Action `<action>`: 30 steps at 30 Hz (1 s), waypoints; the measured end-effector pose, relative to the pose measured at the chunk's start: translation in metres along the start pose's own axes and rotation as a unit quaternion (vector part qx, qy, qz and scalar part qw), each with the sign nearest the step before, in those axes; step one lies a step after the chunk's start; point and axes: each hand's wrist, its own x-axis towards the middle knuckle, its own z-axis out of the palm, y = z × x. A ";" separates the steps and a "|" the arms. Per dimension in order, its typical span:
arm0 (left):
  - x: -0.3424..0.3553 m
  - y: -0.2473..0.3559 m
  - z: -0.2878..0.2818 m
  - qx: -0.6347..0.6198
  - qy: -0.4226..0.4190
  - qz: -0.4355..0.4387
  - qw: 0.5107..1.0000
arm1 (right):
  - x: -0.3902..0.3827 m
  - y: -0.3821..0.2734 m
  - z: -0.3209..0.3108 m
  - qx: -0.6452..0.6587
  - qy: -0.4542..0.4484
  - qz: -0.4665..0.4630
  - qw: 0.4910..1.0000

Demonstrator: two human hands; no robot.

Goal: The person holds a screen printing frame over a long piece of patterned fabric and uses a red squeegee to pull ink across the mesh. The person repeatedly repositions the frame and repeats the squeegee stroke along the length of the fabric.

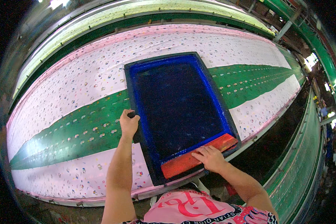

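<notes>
A large screen-printing frame [161,59] with black outer edges and a blue-stained inner border lies tilted across the printed fabric. Its mesh [179,104] looks almost black. My left hand [129,122] is closed at the frame's left side, around a dark handle-like part of it that the fingers mostly cover. Along the near end of the frame rests an orange-red squeegee [180,164], a long flat bar. My right hand [210,157] grips its right half, fingers laid over the top; the thumb's side is partly hidden.
Small-patterned pink-white fabric [82,80] covers the long table, split by a green strip [97,128] with rows of small prints. Another long table [145,9] runs beyond. To the right, past a dark gap, stands a green table [298,164]. Posts and beams rise at the far right.
</notes>
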 end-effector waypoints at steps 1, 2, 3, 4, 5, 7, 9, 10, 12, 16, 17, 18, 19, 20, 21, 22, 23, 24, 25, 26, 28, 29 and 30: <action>-0.001 0.002 0.001 0.000 0.009 0.009 1.000 | 0.013 0.009 0.003 -0.001 0.012 -0.004 1.000; -0.002 0.006 0.002 -0.001 0.016 0.019 1.000 | 0.029 0.020 0.006 -0.008 0.014 -0.011 1.000; -0.003 0.006 0.003 0.001 0.026 0.029 0.999 | 0.049 0.031 0.004 -0.013 0.024 -0.016 0.999; -0.005 0.004 0.005 -0.004 0.034 0.052 0.998 | 0.068 0.044 0.009 -0.007 0.036 -0.019 0.999; -0.004 0.002 0.006 0.012 0.057 0.053 0.997 | 0.089 0.059 0.014 -0.001 0.048 -0.024 0.999; -0.001 -0.002 0.010 0.044 0.102 0.055 0.992 | 0.139 0.084 0.008 0.012 0.041 -0.032 0.999; -0.003 0.001 0.011 0.087 0.108 0.065 0.988 | 0.188 0.110 0.003 -0.006 0.037 -0.035 0.999; -0.002 0.001 0.011 0.117 0.118 0.069 0.984 | 0.213 0.128 0.009 -0.008 0.060 -0.045 0.997; -0.003 -0.002 0.007 0.163 0.134 0.070 0.975 | 0.266 0.148 0.002 -0.005 0.032 -0.021 0.999; -0.005 0.008 0.009 0.212 0.155 0.071 0.962 | 0.355 0.199 -0.002 -0.026 0.067 -0.013 0.997; -0.006 0.011 0.009 0.223 0.160 0.069 0.959 | 0.374 0.211 -0.005 -0.030 0.071 -0.012 0.997; -0.005 0.012 0.011 0.229 0.162 0.073 0.957 | 0.392 0.226 -0.003 -0.036 0.091 -0.016 0.995; -0.003 0.013 0.013 0.236 0.162 0.078 0.955 | 0.409 0.241 -0.001 -0.045 0.105 -0.018 0.993; -0.003 0.013 0.011 0.244 0.165 0.081 0.952 | 0.426 0.249 -0.001 -0.040 0.110 -0.023 0.993; -0.004 0.014 0.011 0.249 0.165 0.075 0.951 | 0.439 0.255 -0.005 -0.038 0.113 -0.028 0.992; -0.006 0.015 0.011 0.253 0.164 0.071 0.951 | 0.452 0.262 -0.010 -0.023 0.084 -0.007 0.996; -0.007 0.015 0.009 0.258 0.165 0.064 0.950 | 0.464 0.262 -0.021 -0.007 0.054 0.009 0.998; -0.007 0.013 0.010 0.256 0.169 0.068 0.949 | 0.475 0.265 -0.025 0.009 0.023 0.028 0.999; -0.006 0.011 0.011 0.254 0.173 0.072 0.949 | 0.482 0.274 -0.025 -0.001 0.072 0.003 0.997; -0.008 0.008 0.010 0.254 0.174 0.074 0.948 | 0.486 0.281 -0.025 0.005 0.084 0.002 0.996; -0.007 0.014 0.011 0.255 0.171 0.070 0.949 | 0.493 0.298 -0.027 0.013 0.092 0.001 0.996; -0.007 0.016 0.012 0.255 0.168 0.068 0.950 | 0.495 0.306 -0.026 0.015 0.088 -0.001 0.996; -0.007 0.014 0.012 0.256 0.167 0.067 0.950 | 0.495 0.310 -0.022 0.014 0.098 -0.007 0.995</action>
